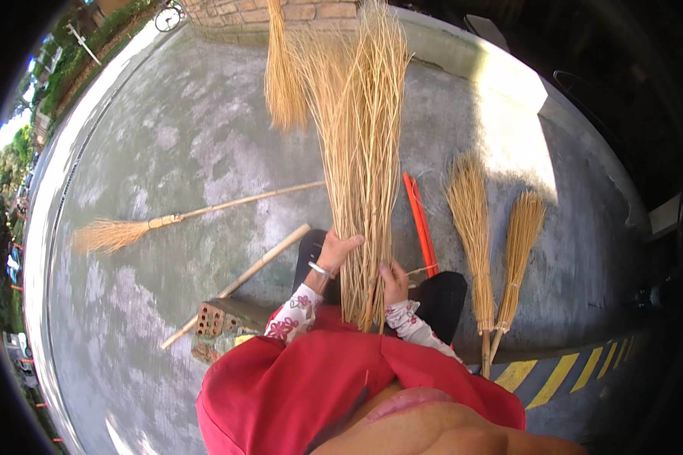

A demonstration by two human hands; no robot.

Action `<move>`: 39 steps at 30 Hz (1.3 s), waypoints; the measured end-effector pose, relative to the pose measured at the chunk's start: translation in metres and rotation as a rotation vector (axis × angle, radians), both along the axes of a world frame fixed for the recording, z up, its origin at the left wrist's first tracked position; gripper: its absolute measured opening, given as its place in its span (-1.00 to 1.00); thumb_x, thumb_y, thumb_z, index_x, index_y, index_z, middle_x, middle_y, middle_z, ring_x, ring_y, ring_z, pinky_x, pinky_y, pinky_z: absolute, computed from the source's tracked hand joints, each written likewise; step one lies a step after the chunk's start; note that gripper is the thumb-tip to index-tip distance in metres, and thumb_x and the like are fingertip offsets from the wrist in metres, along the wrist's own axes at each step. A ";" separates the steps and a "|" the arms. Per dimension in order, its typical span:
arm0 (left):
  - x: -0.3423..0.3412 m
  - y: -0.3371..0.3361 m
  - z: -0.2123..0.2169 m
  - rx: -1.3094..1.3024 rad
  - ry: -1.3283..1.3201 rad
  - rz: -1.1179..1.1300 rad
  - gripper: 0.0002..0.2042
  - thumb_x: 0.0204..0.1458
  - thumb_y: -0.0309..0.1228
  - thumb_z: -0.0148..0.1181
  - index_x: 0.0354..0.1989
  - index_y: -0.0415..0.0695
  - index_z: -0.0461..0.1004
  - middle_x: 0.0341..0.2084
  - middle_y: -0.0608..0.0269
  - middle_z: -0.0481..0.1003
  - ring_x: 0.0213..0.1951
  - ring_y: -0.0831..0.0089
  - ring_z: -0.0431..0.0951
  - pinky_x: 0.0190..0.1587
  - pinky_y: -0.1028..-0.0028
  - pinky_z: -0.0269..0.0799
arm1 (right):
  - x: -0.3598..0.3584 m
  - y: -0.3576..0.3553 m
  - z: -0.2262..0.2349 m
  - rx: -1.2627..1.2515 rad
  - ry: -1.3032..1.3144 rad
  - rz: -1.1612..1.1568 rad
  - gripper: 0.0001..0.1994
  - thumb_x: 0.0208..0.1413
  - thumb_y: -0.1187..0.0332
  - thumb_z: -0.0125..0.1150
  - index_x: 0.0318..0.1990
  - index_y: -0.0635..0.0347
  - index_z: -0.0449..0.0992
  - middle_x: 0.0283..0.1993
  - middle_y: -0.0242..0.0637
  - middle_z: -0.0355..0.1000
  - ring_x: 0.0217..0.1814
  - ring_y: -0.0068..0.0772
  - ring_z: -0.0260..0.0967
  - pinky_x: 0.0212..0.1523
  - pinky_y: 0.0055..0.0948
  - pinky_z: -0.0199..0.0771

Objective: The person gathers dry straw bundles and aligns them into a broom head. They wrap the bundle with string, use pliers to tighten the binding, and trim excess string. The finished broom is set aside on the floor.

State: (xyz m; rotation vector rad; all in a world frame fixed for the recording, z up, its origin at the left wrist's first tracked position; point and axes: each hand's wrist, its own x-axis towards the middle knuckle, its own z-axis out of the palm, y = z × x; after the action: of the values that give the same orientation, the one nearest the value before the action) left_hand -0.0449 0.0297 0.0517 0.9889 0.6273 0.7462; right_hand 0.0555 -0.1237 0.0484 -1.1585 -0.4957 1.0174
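Two hands are being used on one bundle of dry straw stalks (360, 167), which is being held upright at the centre of the view, its loose tips spreading toward 12 o'clock. The left hand (337, 249) is being wrapped around the lower part of the bundle from its 9 o'clock side, and the right hand (394, 282) is being pressed against the stalks near the cut ends, with its fingers closed on a few of them.

The bundle is judged to be light and springy, but brittle and easily scattered; it is best gripped low, where the stalks are being gathered tightly.

At 9 o'clock a finished broom (129, 230) is lying on the concrete floor (182, 144), and a bare bamboo pole (243, 280) is resting toward 8 o'clock beside a brick (218, 318). At 3 o'clock two tied straw heads (493, 235) and an orange stick (420, 224) are lying close to the bundle, so little room is being left there.
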 end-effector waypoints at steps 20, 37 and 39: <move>-0.015 -0.004 0.058 0.059 0.012 -0.012 -0.40 0.03 -0.64 0.31 0.26 -0.27 0.22 -0.09 0.16 0.53 -0.15 0.46 0.56 -0.15 0.46 0.57 | 0.010 -0.002 0.047 -0.085 0.023 0.001 -0.65 0.02 0.55 0.30 0.00 0.30 0.44 -0.21 -0.34 0.54 -0.31 -0.57 0.47 -0.28 -0.56 0.48; -0.009 -0.011 0.059 -0.160 0.141 -0.180 -0.56 -0.03 -0.68 0.23 0.09 -0.24 0.39 -0.18 0.24 0.57 -0.27 0.46 0.62 -0.28 0.45 0.62 | 0.034 -0.025 0.041 0.031 0.333 0.044 -0.48 -0.02 0.34 0.09 0.14 0.39 0.43 -0.16 -0.26 0.53 -0.20 -0.42 0.49 -0.11 -0.45 0.49; -0.009 -0.010 0.062 -0.172 0.082 -0.183 -0.56 0.01 -0.65 0.25 0.11 -0.24 0.38 -0.15 0.23 0.57 -0.24 0.45 0.62 -0.21 0.45 0.62 | 0.034 -0.026 0.044 0.110 0.309 -0.010 -0.46 -0.01 0.35 0.07 0.17 0.40 0.41 -0.15 -0.27 0.53 -0.18 -0.45 0.48 -0.10 -0.47 0.48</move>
State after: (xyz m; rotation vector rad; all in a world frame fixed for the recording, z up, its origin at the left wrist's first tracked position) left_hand -0.0540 0.0197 0.1139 0.9076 0.6510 0.4845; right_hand 0.0895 -0.1495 0.0925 -0.8851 -0.2953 1.1234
